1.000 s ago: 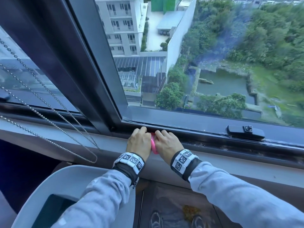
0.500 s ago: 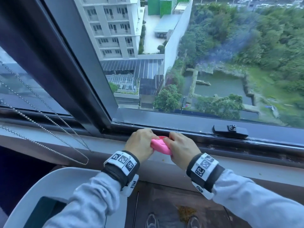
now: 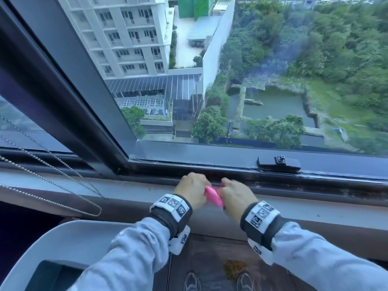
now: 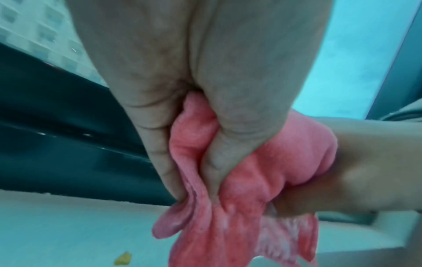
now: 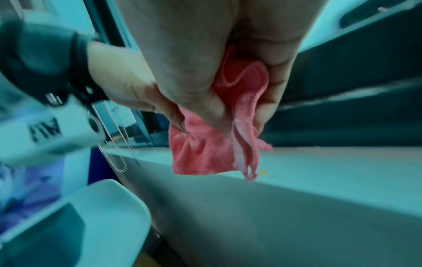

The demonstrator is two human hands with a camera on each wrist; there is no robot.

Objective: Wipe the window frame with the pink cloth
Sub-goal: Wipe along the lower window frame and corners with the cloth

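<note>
The pink cloth (image 3: 213, 196) is bunched between my two hands, held just above the pale sill (image 3: 134, 185) and in front of the dark window frame (image 3: 210, 162). My left hand (image 3: 192, 191) grips its left end, fingers and thumb curled round the folds of the cloth (image 4: 239, 180). My right hand (image 3: 236, 197) pinches the other end, and loose corners of the cloth (image 5: 205, 155) hang below the fingers. The left hand (image 5: 121, 79) shows close beside the right in the right wrist view. Neither hand touches the frame.
A black window latch (image 3: 278, 163) sits on the lower frame to the right. Bead chains (image 3: 52, 181) hang over the sill at left. A white chair back (image 3: 69, 244) stands below my left arm. Small yellow crumbs (image 4: 123, 258) lie on the sill.
Both hands drew back from the frame's lower rail toward me and lifted off it. The cloth, squeezed small between them a second ago, now shows more between the hands.
</note>
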